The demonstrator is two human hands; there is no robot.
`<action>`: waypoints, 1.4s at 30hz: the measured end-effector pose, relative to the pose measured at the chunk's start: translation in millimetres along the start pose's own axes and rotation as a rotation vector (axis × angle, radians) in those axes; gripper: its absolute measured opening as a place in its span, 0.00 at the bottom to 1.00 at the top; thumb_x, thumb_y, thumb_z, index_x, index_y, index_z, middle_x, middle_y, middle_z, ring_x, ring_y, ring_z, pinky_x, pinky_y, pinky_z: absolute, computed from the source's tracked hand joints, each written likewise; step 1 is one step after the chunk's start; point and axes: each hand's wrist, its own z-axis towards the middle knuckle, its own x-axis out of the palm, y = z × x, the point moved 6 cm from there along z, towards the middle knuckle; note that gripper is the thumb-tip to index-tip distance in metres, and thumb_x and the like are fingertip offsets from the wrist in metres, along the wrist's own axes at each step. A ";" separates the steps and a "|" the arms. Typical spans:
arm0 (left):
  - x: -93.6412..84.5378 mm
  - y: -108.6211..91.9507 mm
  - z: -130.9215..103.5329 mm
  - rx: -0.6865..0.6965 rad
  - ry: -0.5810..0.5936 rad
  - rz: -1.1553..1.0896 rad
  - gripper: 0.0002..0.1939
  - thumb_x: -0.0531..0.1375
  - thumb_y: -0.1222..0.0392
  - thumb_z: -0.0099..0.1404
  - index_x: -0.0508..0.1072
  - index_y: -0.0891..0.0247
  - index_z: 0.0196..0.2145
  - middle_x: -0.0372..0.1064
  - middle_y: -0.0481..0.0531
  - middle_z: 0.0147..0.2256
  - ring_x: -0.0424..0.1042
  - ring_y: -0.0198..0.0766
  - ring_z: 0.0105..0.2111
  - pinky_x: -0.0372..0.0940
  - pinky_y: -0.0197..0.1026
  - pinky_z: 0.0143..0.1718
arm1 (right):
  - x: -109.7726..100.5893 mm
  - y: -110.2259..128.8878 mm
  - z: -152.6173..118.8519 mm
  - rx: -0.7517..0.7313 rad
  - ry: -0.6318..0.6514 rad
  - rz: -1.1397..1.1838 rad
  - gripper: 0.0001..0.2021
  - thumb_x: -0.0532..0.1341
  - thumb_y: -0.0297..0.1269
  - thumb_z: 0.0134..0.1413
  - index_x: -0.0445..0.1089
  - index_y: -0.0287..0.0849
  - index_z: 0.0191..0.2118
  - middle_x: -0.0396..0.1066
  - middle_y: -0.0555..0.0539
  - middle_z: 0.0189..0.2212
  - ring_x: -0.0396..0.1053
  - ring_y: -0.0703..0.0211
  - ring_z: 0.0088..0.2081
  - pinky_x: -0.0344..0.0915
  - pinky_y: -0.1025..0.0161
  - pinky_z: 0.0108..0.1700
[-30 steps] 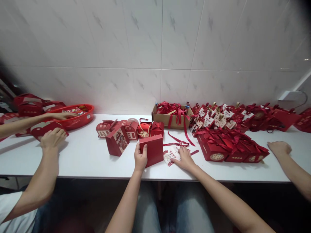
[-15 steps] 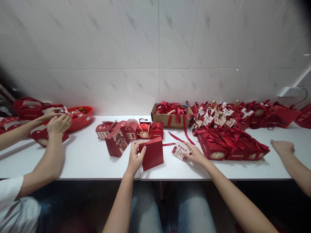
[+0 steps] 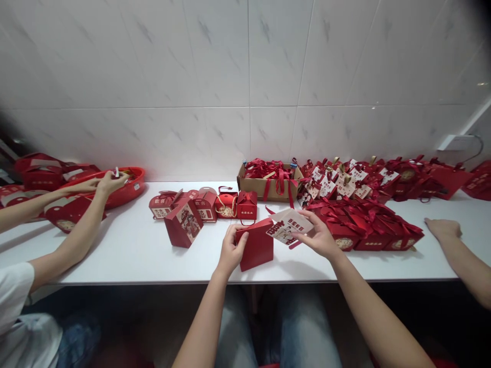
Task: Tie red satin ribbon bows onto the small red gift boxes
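at lower centre, the left hand (image 3: 231, 249) is pinching the red box (image 3: 259, 249) at its upper left edge, probably steadying it while leaving the right side free. right of centre, the right hand (image 3: 322, 240) is gripping the printed card (image 3: 286, 229) between thumb and fingers, presumably by the edge so the print is showing. both forearms are angling inward from the bottom; card-box contact is hard to tell.

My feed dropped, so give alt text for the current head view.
The left hand holds a red box; the right hand holds a printed card near it, at a white table. Behind stands a cardboard box of red ribbons.
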 end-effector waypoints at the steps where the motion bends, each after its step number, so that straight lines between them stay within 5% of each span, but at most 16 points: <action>1: 2.7 -1.2 -0.2 0.003 0.002 -0.016 0.10 0.56 0.54 0.62 0.69 0.62 0.38 0.68 0.55 0.41 0.69 0.41 0.42 0.65 0.41 0.43 | 4.8 4.9 -0.3 -0.013 0.032 -0.014 0.27 0.66 0.40 0.45 0.61 0.50 0.53 0.67 0.45 0.45 0.72 0.53 0.40 0.75 0.59 0.30; 4: 9.9 -2.5 -1.7 -0.035 0.041 -0.077 0.11 0.56 0.54 0.63 0.68 0.61 0.40 0.69 0.54 0.40 0.70 0.40 0.40 0.66 0.41 0.41 | 17.0 13.8 1.1 -0.052 0.088 -0.098 0.24 0.64 0.40 0.47 0.64 0.48 0.52 0.66 0.43 0.47 0.71 0.52 0.41 0.75 0.59 0.30; 8: 16.9 -5.9 -5.0 -0.031 0.066 -0.107 0.10 0.56 0.55 0.63 0.67 0.61 0.41 0.69 0.54 0.40 0.70 0.40 0.41 0.66 0.42 0.43 | 30.8 13.8 8.0 -0.092 0.126 -0.188 0.23 0.64 0.39 0.48 0.64 0.45 0.51 0.66 0.42 0.49 0.68 0.51 0.47 0.72 0.55 0.43; 12: 22.0 -6.7 -6.9 0.021 0.068 -0.123 0.11 0.55 0.58 0.63 0.66 0.61 0.44 0.68 0.54 0.42 0.69 0.40 0.43 0.64 0.44 0.46 | 44.3 -1.4 14.3 0.001 0.183 -0.113 0.28 0.67 0.40 0.44 0.61 0.45 0.53 0.67 0.44 0.48 0.69 0.55 0.45 0.70 0.58 0.45; 25: 20.8 -5.1 -10.9 0.077 -0.057 -0.108 0.12 0.56 0.57 0.63 0.64 0.60 0.44 0.66 0.54 0.42 0.67 0.40 0.45 0.62 0.43 0.49 | 43.8 -16.4 6.9 0.066 -0.045 -0.038 0.29 0.68 0.43 0.39 0.62 0.44 0.50 0.71 0.45 0.41 0.71 0.55 0.40 0.71 0.57 0.40; 34: 22.2 2.5 -13.4 0.045 -0.032 -0.116 0.09 0.55 0.54 0.63 0.65 0.61 0.38 0.67 0.52 0.36 0.68 0.39 0.39 0.63 0.42 0.44 | 40.5 -0.7 6.7 -0.014 0.100 -0.173 0.20 0.65 0.42 0.45 0.67 0.43 0.45 0.73 0.46 0.38 0.72 0.55 0.38 0.71 0.58 0.40; 42: 23.7 1.0 -17.2 0.010 0.019 -0.231 0.14 0.49 0.49 0.67 0.66 0.60 0.41 0.65 0.55 0.44 0.65 0.42 0.47 0.59 0.45 0.51 | 62.8 30.1 5.3 -0.109 0.486 -0.558 0.20 0.61 0.36 0.50 0.65 0.44 0.50 0.69 0.43 0.48 0.67 0.51 0.48 0.63 0.56 0.50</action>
